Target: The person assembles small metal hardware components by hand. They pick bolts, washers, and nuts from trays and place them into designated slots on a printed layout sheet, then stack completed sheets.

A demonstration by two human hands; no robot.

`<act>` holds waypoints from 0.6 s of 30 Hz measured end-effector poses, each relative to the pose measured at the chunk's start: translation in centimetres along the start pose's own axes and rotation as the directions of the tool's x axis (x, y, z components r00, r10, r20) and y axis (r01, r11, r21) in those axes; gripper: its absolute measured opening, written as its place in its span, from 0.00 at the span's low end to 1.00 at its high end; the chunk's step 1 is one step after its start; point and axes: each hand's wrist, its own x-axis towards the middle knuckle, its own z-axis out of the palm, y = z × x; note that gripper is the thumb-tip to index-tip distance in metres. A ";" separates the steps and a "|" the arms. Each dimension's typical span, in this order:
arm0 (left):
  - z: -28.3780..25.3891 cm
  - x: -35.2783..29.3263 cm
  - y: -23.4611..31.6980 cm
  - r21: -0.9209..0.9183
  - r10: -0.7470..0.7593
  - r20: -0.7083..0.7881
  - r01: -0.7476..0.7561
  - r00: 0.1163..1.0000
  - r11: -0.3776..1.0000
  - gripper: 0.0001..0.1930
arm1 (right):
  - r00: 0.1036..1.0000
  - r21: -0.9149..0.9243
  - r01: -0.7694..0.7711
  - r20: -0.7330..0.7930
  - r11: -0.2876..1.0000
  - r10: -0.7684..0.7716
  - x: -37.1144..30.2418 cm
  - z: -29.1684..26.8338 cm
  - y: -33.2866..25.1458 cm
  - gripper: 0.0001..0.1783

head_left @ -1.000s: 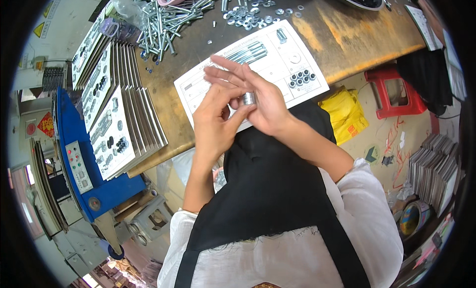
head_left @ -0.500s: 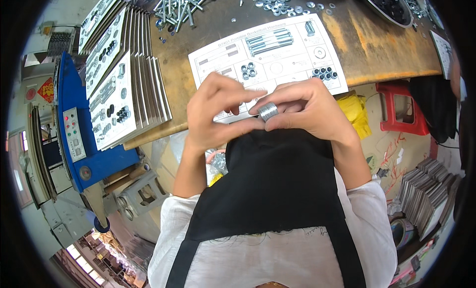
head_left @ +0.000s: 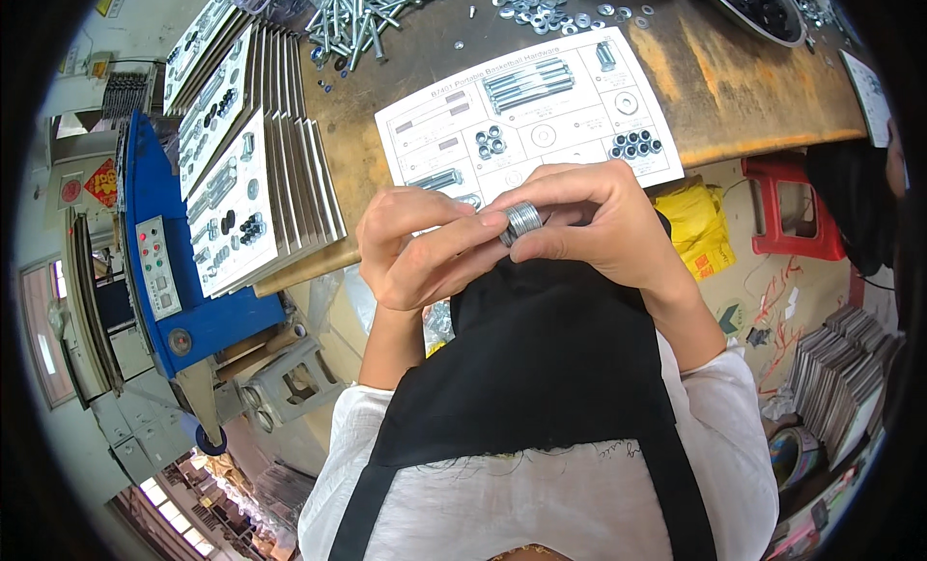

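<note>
A short stack of silvery washers [head_left: 520, 223] is pinched between the thumb and fingers of my right hand [head_left: 603, 218], just above the black apron. From the other side, the bent fingers of my left hand [head_left: 415, 247] press against the stack's left end; my left thumb is mostly hidden. Beyond both hands, a white card [head_left: 579, 102] with printed pictures of bolts, nuts and washers lies at the table's front edge. Its near part is covered by my hands.
Long bolts [head_left: 362, 20] lie piled at the far left, with loose washers [head_left: 570, 15] to their right. Stacked printed cards [head_left: 237, 213] stand at the left edge. A bowl [head_left: 787, 35] of dark parts sits far right; a red stool [head_left: 792, 209] stands below the table [head_left: 763, 107].
My left hand has closed from a wide-spread thumb and fingers and moved its fingertips onto the washers' left end. My right hand keeps its pinch in nearly the same place.
</note>
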 end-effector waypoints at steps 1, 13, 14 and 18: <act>0.3 0.1 0.1 -0.001 -0.010 -0.018 0.010 1.000 1.000 0.21 | 1.000 -0.015 0.005 0.001 1.000 -0.005 0.0 -0.1 0.1 0.16; 1.1 -0.2 -1.6 -0.483 -0.302 0.064 0.295 0.951 0.825 0.15 | 0.998 0.114 -0.053 -0.009 0.992 0.054 0.5 -0.8 1.2 0.13; 1.4 -0.6 -2.2 -0.623 -0.416 0.058 0.358 0.908 0.695 0.15 | 0.996 0.131 -0.085 -0.013 0.988 0.087 0.5 -1.0 1.1 0.13; 1.7 -1.7 -5.0 -0.223 -0.499 0.505 0.665 0.704 0.713 0.14 | 0.981 0.130 -0.081 -0.165 0.988 0.102 0.5 -2.6 1.0 0.17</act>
